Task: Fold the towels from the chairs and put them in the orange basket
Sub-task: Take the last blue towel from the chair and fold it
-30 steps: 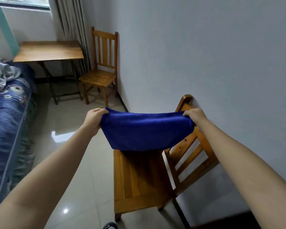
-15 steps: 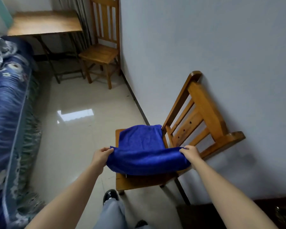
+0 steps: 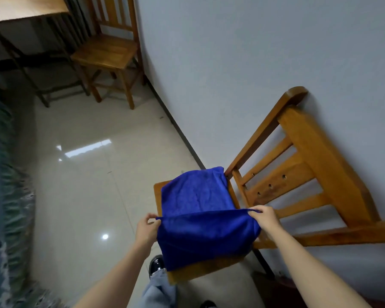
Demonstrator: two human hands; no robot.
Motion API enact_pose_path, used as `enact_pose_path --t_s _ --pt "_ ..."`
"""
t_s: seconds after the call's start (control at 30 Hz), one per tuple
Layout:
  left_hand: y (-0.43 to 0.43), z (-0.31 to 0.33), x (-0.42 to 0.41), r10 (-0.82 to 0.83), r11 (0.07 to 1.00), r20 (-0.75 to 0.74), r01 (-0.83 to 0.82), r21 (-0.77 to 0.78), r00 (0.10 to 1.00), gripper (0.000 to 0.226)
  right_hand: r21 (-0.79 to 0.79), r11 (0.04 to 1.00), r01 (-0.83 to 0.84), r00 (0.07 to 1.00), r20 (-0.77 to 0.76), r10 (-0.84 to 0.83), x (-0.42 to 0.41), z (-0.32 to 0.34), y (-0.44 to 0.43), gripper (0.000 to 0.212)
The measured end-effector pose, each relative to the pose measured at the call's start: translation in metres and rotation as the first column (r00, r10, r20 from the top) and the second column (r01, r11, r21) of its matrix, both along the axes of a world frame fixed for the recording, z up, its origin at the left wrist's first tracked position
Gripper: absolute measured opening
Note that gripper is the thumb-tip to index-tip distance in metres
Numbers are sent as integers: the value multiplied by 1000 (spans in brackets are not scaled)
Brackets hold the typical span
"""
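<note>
1. Two bare forearms reach forward in the head view, one from the lower left and one from the lower right. They meet over the seat of the near wooden chair [image 3: 320,156].
2. The left hand [image 3: 146,230] is at the left end of a raised fold in the blue towel [image 3: 196,196]. Its thumb and curled fingers pinch the corner there, with the back of the hand turned to the left.
3. The right hand [image 3: 266,218] pinches the right end of the same fold with its fingers curled. It is just in front of the lower rails of the backrest, and a small tag of cloth sticks out past its fingertips.
4. The fold runs taut and nearly straight between the two hands.
5. Beyond the fold, the far part of the towel lies flat on the seat and reaches the foot of the backrest. It shows only faint creases.
6. On the near side, the towel falls from the held edge and covers most of the front of the seat. A strip of bare wood shows below its lower hem.
7. The cloth is a deep, even blue with a soft nap.
8. The near chair stands against the pale wall [image 3: 253,63]. One of its back slats has three small holes.
9. A second wooden chair [image 3: 107,52] stands farther along the wall, beside a desk [image 3: 20,7].
10. The glossy tiled floor [image 3: 87,185] lies between the chairs and the fringed bed cover [image 3: 9,196] at the left edge.
11. A black shoe [image 3: 156,264] and a pale blue trouser leg [image 3: 158,290] show just beside the seat's front corner.
</note>
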State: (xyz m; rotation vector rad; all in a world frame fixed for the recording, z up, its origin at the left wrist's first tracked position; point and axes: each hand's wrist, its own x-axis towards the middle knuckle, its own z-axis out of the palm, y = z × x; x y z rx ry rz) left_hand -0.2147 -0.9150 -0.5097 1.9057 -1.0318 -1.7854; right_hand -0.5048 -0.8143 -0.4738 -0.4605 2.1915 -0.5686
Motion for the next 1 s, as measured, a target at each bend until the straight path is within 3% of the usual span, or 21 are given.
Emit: enact_pose_path --t_s 0.33,0.53,0.73,0.77,0.9,1.0 --pt "-87 -48 -28 10 983 -10 -12 -181 1000 15 -162 987 23 950 -303 -71 -15 -71 -95 16" --pt "-125 -79 -52 27 962 2 -26 -273 1000 11 -119 988 -94 799 -602 4 -30 -104 -141 22" --pt "-172 -121 -79 156 932 -13 -151 -328 988 13 -159 980 -118 787 -617 -5 -44 -150 -186 26" --pt "-175 -129 -81 127 939 -14 -125 -319 992 14 -164 974 -154 774 -634 16 -43 -157 -186 27" --pt "-146 -172 -75 -109 970 159 140 -199 981 62 -38 963 -268 784 -589 194 -32 -191 -147 45" --pt "-87 -199 -59 -170 977 312 200 -67 935 62 112 966 -232 866 -428 258 -18 -210 -93 52"
